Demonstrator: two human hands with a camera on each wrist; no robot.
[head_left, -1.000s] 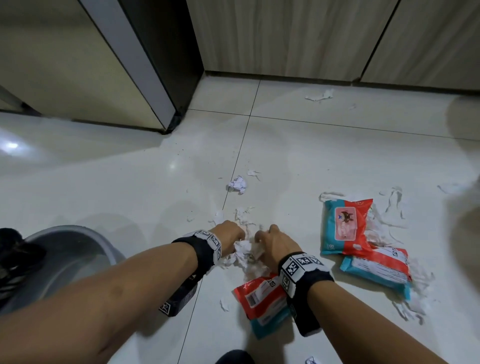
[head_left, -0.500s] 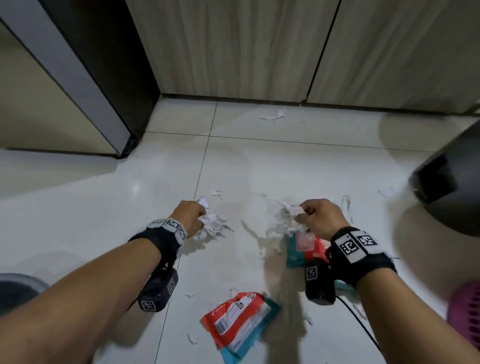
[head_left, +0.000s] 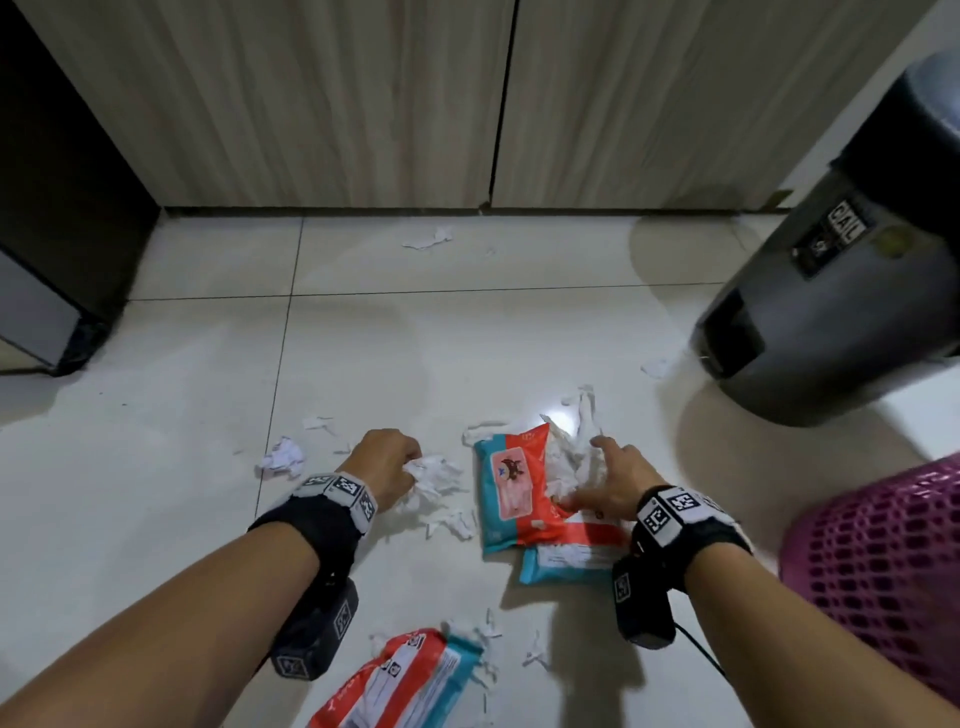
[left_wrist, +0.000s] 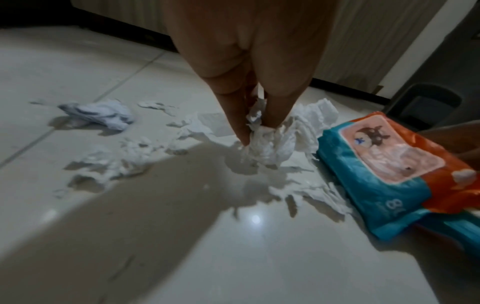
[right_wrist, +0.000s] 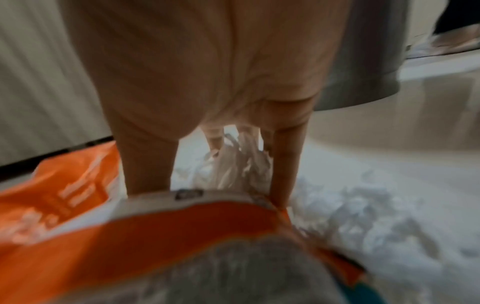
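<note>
hands apart: left hand (head_left: 387, 465) fisted round a tissue wad (head_left: 435, 480), right hand (head_left: 610, 486) spread-fingered over the tissue pile (head_left: 574, 457) right of the wipe pack (head_left: 511, 488) (thumb on pack). crumpled ball (head_left: 283, 457) lies left, nearer the left hand.

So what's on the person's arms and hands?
Both arms are bare, no sleeves. The left hand and right hand each have a black wristband with black-and-white square markers. A black box hangs under each wrist; a thin black cable trails from the right one.
</note>
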